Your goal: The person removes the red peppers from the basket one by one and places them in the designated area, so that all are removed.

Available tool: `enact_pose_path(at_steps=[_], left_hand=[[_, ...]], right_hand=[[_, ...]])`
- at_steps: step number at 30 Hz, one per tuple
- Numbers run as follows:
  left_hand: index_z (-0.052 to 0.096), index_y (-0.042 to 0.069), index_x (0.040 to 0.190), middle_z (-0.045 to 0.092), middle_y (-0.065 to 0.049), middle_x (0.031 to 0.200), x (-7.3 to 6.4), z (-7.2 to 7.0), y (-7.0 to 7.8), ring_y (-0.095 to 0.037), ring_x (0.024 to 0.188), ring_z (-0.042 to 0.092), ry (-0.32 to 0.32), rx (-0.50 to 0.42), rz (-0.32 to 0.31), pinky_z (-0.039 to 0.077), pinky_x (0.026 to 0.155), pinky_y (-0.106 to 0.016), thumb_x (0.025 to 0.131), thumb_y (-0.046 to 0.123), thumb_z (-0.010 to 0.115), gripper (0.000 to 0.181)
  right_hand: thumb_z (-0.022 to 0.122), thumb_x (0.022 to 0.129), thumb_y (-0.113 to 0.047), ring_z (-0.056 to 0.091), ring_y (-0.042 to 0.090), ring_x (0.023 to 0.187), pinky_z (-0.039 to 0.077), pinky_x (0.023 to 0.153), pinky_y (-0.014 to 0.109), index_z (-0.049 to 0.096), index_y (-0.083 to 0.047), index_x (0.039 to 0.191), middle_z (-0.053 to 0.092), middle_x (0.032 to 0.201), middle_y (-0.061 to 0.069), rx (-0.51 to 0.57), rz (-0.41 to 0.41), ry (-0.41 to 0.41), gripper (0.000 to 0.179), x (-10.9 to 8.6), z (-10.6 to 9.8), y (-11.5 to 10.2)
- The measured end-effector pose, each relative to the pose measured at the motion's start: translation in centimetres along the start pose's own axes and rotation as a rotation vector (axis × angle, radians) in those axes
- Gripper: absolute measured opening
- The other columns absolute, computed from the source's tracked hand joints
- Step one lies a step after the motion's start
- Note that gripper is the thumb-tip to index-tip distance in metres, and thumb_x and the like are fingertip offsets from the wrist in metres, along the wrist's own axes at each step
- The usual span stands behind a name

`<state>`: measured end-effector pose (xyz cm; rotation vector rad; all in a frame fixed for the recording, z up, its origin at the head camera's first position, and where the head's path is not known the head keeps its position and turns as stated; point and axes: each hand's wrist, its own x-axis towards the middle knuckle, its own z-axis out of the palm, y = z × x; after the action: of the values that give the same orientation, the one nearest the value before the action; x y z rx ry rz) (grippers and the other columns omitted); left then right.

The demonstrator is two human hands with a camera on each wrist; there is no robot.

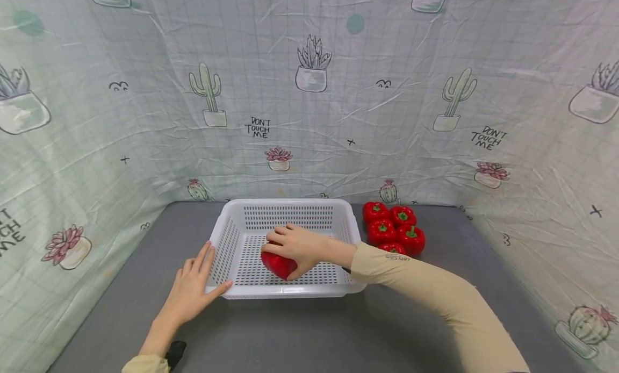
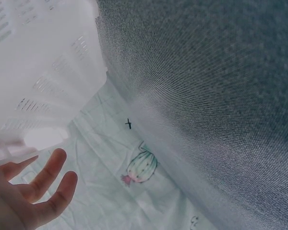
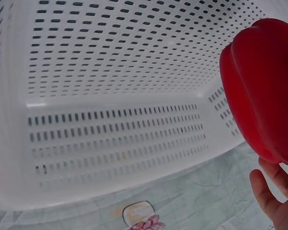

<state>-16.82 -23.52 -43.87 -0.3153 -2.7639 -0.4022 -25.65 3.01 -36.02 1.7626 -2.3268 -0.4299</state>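
Note:
A red bell pepper point(image 1: 278, 264) is gripped by my right hand point(image 1: 299, 247) over the inside of a white perforated plastic basket point(image 1: 290, 292). In the right wrist view the bell pepper point(image 3: 264, 91) shows large at the right, with fingertips at its lower end and the basket's slotted floor and wall behind it. My left hand point(image 1: 192, 288) touches the basket's left rim near the front corner, its fingers extended and thumb along the front edge. From the left wrist view, the left hand point(image 2: 36, 199) lies against the basket's outer side point(image 2: 53, 96).
Several red bell peppers point(image 1: 382, 231) stand grouped just right of the basket. The grey tabletop point(image 1: 300, 335) lies under everything. A light cloth point(image 1: 271, 104) printed with potted cacti hangs at the back and both sides.

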Motion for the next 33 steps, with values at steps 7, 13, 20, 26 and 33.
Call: enact_pose_path(at_steps=[7, 13, 20, 26, 33], left_hand=[[0.026, -0.003, 0.138, 0.024, -0.02, 0.144, 0.0, 0.1, 0.0, -0.032, 0.103, 0.038, -0.013, 0.006, -0.001, 0.033, 0.078, -0.051, 0.076, 0.052, 0.059, 0.089], [0.025, -0.002, 0.139, 0.022, -0.019, 0.146, 0.0, 0.0, 0.1, -0.032, 0.104, 0.038, -0.032, 0.002, -0.008, 0.032, 0.078, -0.051, 0.077, 0.054, 0.058, 0.09], [0.024, -0.003, 0.139, 0.022, -0.018, 0.146, -0.1, 0.2, -0.1, -0.032, 0.104, 0.038, -0.025, 0.001, -0.003, 0.032, 0.077, -0.05, 0.077, 0.053, 0.058, 0.09], [0.024, -0.002, 0.139, 0.021, -0.017, 0.146, -0.2, 0.3, -0.2, -0.031, 0.104, 0.038, -0.018, -0.006, -0.002, 0.032, 0.077, -0.05, 0.077, 0.052, 0.058, 0.089], [0.025, -0.002, 0.139, 0.022, -0.018, 0.146, -0.2, 0.2, -0.1, -0.031, 0.103, 0.038, -0.011, -0.008, 0.002, 0.032, 0.077, -0.049, 0.077, 0.052, 0.059, 0.089]], right_hand=[[0.062, 0.067, -0.059, 0.04, 0.016, 0.113, 0.042, 0.089, 0.031, 0.037, -0.022, 0.13, 0.046, 0.125, -0.002, -0.046, 0.012, 0.039, 0.077, -2.3, -1.2, 0.7], [0.066, 0.064, -0.056, 0.039, 0.018, 0.114, 0.043, 0.089, 0.032, 0.038, -0.02, 0.129, 0.046, 0.125, 0.001, -0.009, 0.057, 0.097, 0.08, -4.6, -2.3, 1.1], [0.071, 0.061, -0.051, 0.038, 0.019, 0.114, 0.045, 0.088, 0.033, 0.039, -0.018, 0.128, 0.046, 0.124, 0.002, 0.036, 0.109, 0.168, 0.081, -7.2, -2.8, 1.4], [0.073, 0.059, -0.049, 0.038, 0.019, 0.113, 0.047, 0.084, 0.033, 0.039, -0.019, 0.126, 0.046, 0.123, 0.002, 0.047, 0.168, 0.197, 0.081, -9.3, -3.0, 1.1], [0.076, 0.057, -0.047, 0.039, 0.019, 0.111, 0.047, 0.082, 0.036, 0.04, -0.02, 0.126, 0.045, 0.123, 0.003, 0.067, 0.26, 0.231, 0.082, -12.1, -2.8, 0.7]])
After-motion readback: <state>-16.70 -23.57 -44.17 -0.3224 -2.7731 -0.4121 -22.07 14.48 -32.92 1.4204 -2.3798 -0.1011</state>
